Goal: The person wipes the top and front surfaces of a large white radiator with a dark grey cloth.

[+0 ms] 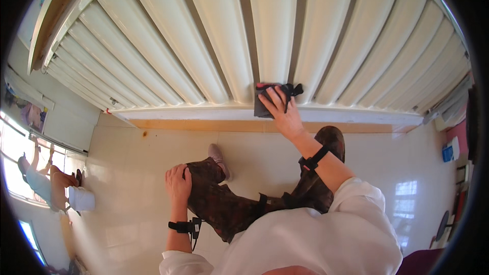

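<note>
My right hand (287, 116) presses down on a folded dark grey cloth (263, 103) with some red showing at its upper edge. The cloth lies over the near ends of the slats and the front rail (191, 114) of a white slatted frame, which looks like a bed base. Bunched black fabric sticks out beyond my fingertips. My left hand (178, 181) rests over my knee in patterned trousers (214, 206) and holds nothing. Each wrist wears a black strap; the left one carries a small device with a cable.
Long white slats (271, 26) with narrow gaps stretch away before me. Pale glossy floor tiles (126, 198) lie below. At far left, another person (40, 185) raises both arms near a window, beside a white bucket (81, 198). A blue and white container (450, 151) stands at right.
</note>
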### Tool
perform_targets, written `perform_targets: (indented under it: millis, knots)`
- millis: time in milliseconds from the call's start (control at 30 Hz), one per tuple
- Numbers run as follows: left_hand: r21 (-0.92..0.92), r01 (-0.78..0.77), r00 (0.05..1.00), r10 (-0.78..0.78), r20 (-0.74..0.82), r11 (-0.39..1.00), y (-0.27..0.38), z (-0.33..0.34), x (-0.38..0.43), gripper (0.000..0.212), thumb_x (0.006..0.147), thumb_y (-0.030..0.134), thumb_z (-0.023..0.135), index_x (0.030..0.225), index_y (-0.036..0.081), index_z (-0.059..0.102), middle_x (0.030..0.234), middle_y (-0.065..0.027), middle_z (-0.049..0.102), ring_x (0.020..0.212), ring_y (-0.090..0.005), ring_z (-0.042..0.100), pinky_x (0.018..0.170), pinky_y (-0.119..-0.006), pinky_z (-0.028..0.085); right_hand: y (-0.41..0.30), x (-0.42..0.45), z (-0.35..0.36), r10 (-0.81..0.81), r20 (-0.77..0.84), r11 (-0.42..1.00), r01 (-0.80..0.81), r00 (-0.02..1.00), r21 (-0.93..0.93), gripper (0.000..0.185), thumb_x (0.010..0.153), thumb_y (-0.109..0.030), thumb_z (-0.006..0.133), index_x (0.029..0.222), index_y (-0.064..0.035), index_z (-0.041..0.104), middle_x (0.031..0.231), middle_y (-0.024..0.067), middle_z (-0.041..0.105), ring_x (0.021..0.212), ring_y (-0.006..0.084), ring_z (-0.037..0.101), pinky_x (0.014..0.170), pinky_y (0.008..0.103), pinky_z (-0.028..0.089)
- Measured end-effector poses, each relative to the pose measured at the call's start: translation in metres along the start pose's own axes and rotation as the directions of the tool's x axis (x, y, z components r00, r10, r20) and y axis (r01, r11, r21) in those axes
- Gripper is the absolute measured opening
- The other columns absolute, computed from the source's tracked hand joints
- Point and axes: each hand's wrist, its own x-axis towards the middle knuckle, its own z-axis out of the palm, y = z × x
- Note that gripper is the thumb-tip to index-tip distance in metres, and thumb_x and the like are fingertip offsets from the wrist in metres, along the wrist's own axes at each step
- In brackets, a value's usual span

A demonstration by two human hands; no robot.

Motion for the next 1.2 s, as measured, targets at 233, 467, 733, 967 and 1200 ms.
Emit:
perform_targets:
  millis: [233,467,733,967,1200]
  knots:
    - [0.009,0.003,0.999,-0.003,0.032,1.0,0.002,0.003,0.005,0.017,0.086,0.018,0.056,0.095,0.006,0.066,0.098,-0.0088,0.066,0.094,-0.0289,0.059,0.09,-0.041,0.043,-0.016,-0.032,0.009,0.101,0.095,0.96,-0.122,0.99,0.254,0.059,0.067,0.007,0.06,0.123,-0.0104,0.056,0.139,0.0072,0.045,0.128,0.0257,0.041,0.102,0.045,0.036]
    - [-0.041,-0.12,0.991,0.122,0.059,0.992,0.032,-0.005,0.0,0.033,0.082,0.025,0.064,0.11,0.008,0.061,0.11,-0.0124,0.062,0.1,-0.0331,0.057,0.088,-0.043,0.044,-0.029,-0.075,-0.032,0.254,0.838,0.21,-0.873,0.483,0.439,0.046,0.088,-0.039,0.061,0.113,-0.0009,0.061,0.103,0.0111,0.067,0.096,0.0262,0.062,0.082,0.0393,0.047]
    - [-0.802,0.565,0.755,0.271,0.597,0.194,0.157,0.014,-0.027,0.055,0.089,0.032,0.065,0.13,0.0,0.05,0.119,-0.0032,0.06,0.109,-0.014,0.053,0.093,-0.03,0.041,-0.071,-0.075,-0.1,-0.107,0.915,-0.171,-0.914,0.389,0.368,0.051,0.087,-0.024,0.069,0.127,0.0006,0.049,0.112,0.0066,0.061,0.101,0.0144,0.057,0.088,0.0292,0.047]
    - [-0.696,0.677,0.673,0.182,0.717,0.238,0.183,0.051,-0.019,0.044,0.091,0.035,0.063,0.116,-0.001,0.061,0.099,-0.0013,0.063,0.091,-0.0077,0.054,0.081,-0.026,0.045,-0.032,-0.126,-0.065,0.275,0.657,0.243,-0.713,0.701,0.658,0.053,0.086,-0.024,0.07,0.128,-0.0017,0.047,0.108,0.0102,0.063,0.099,0.0164,0.06,0.084,0.0307,0.048]
    - [-0.606,0.795,0.603,0.093,0.792,0.012,0.2,0.042,-0.02,0.056,0.095,0.052,0.046,0.117,0.001,0.058,0.096,-0.0021,0.06,0.085,-0.0089,0.054,0.071,-0.025,0.046,-0.066,-0.111,-0.077,0.178,0.656,0.276,-0.677,0.733,0.682,0.074,0.084,-0.036,0.07,0.143,-0.01,0.032,0.136,0.0176,0.047,0.128,0.0298,0.045,0.099,0.0373,0.04]
